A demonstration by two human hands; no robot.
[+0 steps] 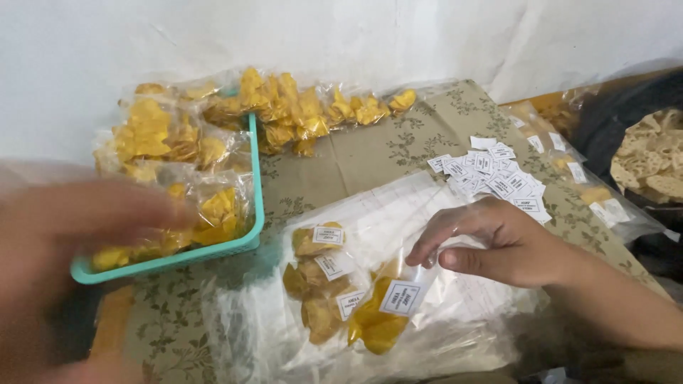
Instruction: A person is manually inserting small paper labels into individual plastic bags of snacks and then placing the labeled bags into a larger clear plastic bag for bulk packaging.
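Patterned cloth (370, 160) covered the table under me. My right hand (498, 242) pinched the top of a labelled chip bag (384, 313); the bag trailed down-left from the fingers. My left hand (71, 242) was blurred, its fingers unreadable, beside the teal basket (255, 178).

Two bare hands, left hand (64, 242) blurred, right hand (498, 238) sleeveless
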